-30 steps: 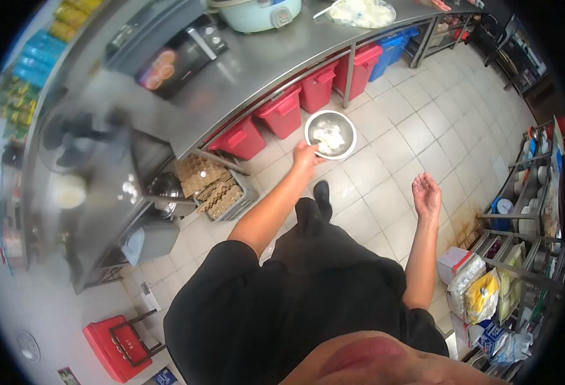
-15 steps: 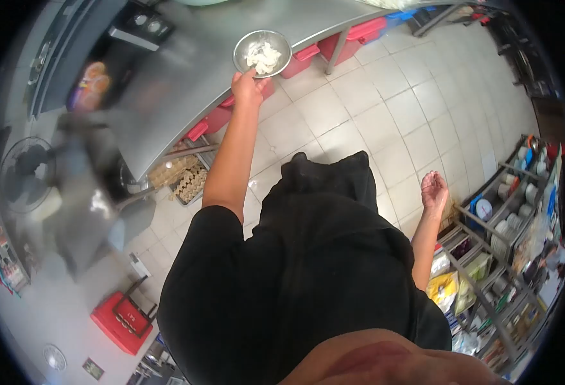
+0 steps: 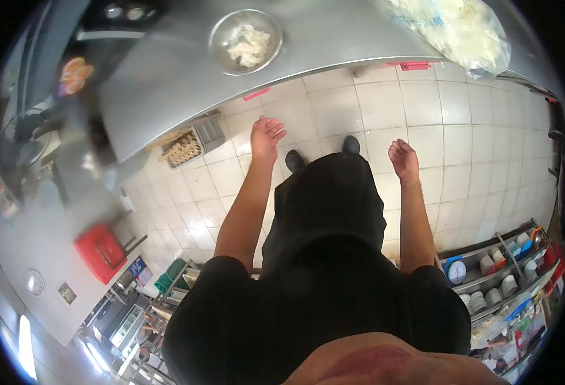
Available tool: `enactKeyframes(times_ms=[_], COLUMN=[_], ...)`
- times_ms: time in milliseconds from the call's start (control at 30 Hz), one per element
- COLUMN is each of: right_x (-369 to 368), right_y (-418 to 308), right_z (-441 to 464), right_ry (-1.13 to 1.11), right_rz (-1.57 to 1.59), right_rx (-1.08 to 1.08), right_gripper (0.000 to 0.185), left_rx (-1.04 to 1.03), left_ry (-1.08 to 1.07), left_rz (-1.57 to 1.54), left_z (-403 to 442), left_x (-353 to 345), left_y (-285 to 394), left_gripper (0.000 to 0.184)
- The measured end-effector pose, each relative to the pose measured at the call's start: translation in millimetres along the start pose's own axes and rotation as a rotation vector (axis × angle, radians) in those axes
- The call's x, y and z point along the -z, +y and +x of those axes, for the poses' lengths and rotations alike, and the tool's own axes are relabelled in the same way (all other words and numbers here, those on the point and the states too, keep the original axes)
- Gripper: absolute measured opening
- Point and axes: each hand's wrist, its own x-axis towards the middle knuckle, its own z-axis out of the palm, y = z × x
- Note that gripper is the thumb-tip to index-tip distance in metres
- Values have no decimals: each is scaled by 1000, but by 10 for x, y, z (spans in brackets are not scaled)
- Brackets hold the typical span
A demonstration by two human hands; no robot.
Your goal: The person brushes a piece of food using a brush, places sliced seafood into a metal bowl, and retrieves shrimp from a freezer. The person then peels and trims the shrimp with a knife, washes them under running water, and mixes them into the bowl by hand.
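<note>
A round metal bowl [image 3: 217, 46] stands on the steel counter [image 3: 321, 45], with a heap of white, soft-looking pieces [image 3: 250, 46] inside. My left hand [image 3: 268, 137] is off the bowl, below the counter's edge, empty with its fingers apart. Over the floor to the right hangs my right hand [image 3: 403, 158], its fingers loosely curled and nothing visible in them. Neither hand touches anything. A clear plastic bag [image 3: 465, 32] full of pale, shredded-looking food lies on the counter at the upper right.
Under the counter, a grey crate [image 3: 208, 135] sits beside egg trays [image 3: 183, 149]. Pink-red bins [image 3: 414, 65] show below the counter edge. A shelf rack [image 3: 488, 279] with cups and a dial scale [image 3: 455, 271] stands behind at right. A red box [image 3: 101, 252] is at left.
My left hand has let go of the bowl, now resting on the counter, and drawn back. My body has turned toward the counter, bringing the plastic bag further into view.
</note>
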Motion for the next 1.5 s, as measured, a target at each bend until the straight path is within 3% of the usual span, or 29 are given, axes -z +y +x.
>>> enactKeyframes(times_ms=[133,300,367,500,767,800,900,1000,1300,1500], right_x=[279,1109,1426,2106,2131,2104,2033,1923,1893,1534], right_y=[4,140,183,362,640,647,586,539,561,485], right_z=[181,119,56,-37,-150,-151,-154,-215,-143,-48], right_ry=[-12,254,318,396,464,451,411,389,381,348], right_rz=[45,-21,-16,69,-12,-21,-52,-115,-168,-282], right_rx=[-51,-66,-62,-77,-45,-40,-17,0,-68,-92], right_gripper=[11,11,9,11,17,18,18,18,15,15], left_rx=[131,177,82,76,216,191,129,126,203,237], left_ry=[-58,62,-64,-164,-65,-55,-112,-192,0,-41], left_rz=[-146,-369,-484,-664,-872,-794,-696,-806,-678,-656], left_z=[909,2144,2557,2942,3042,2744,2787,2785,1915,1457], left_x=[-553,-1319,-1519,-1640,-1459,-1575,-1547,-1425,-1060,-546], left_y=[-696,-1168,-1268,-1341,-1511,-1362,-1386,-1527,-1801,-2234], left_gripper=[41,69,73,69,60,56,69,68,69,75])
